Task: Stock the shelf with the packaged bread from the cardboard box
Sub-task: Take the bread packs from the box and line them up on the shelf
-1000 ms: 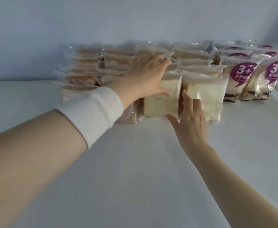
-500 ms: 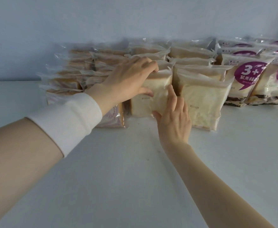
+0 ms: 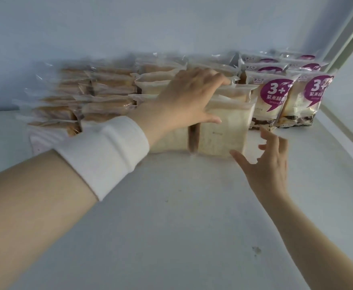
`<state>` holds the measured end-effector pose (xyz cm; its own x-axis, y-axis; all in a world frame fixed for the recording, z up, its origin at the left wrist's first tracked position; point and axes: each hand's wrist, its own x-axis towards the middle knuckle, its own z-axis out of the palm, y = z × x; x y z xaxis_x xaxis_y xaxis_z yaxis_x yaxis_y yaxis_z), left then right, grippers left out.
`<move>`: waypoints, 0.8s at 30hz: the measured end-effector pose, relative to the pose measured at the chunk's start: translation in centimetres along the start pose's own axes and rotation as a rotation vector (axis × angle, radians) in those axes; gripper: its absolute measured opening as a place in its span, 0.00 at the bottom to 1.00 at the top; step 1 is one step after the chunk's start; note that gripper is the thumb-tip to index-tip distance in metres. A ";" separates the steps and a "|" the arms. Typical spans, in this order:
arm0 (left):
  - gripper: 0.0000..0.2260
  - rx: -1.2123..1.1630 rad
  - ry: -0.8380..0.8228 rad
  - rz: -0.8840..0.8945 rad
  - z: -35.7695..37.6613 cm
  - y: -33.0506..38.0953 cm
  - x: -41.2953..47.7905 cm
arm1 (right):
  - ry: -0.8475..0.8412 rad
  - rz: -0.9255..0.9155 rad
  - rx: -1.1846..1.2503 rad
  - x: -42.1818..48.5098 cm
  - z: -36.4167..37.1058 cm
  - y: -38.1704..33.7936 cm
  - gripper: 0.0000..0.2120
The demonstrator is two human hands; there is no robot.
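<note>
**A:** Where's the bread now?

**B:** The white bread packet [image 3: 223, 132] stands upright on the shelf [image 3: 171, 216], at the front of the rows. A second pale packet [image 3: 171, 143] is just beside its left edge.

**A:** Who has it?

**B:** The left hand [image 3: 188, 97]. Its fingers are hooked over the top seam and the thumb lies across the front face, grasping it. I'd guess that steadies a soft, slippery bag so it stands square instead of flopping forward.

**A:** And the other hand?

**B:** The right hand [image 3: 269, 164] hovers near the packet's lower right corner, fingers spread and released, holding nothing. I can't tell whether the thumb tip touches the wrapper.

**A:** What's around it?

**B:** To the packet's right are purple-labelled packets [image 3: 272, 101], faces forward, presumably so the labels can be read. To its left and behind are rows of browner packets [image 3: 108, 97], blurred. A white wristband [image 3: 104, 155] sits on the left wrist. The cardboard box isn't in view.

**A:** How far along is it?

**B:** Well along, judging by the rows. This packet looks placed, bar a last straightening.
</note>
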<state>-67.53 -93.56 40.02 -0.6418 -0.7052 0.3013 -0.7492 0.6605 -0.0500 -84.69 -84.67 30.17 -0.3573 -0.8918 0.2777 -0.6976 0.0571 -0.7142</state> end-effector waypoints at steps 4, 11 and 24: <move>0.34 0.057 -0.063 -0.049 2.6 1.3 1.8 | -0.146 0.035 0.094 2.0 1.2 1.1 0.28; 0.30 0.062 0.035 -0.120 3.0 0.7 1.8 | -0.132 -0.135 0.154 4.8 3.1 1.3 0.25; 0.38 0.136 -0.042 -0.069 4.1 -0.1 2.1 | -0.132 -0.077 0.193 4.7 3.9 1.8 0.26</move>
<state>-69.49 -96.14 36.72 -0.5922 -0.7599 0.2682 -0.8052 0.5710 -0.1602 -85.19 -90.48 27.74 -0.2145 -0.9419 0.2584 -0.5833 -0.0887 -0.8074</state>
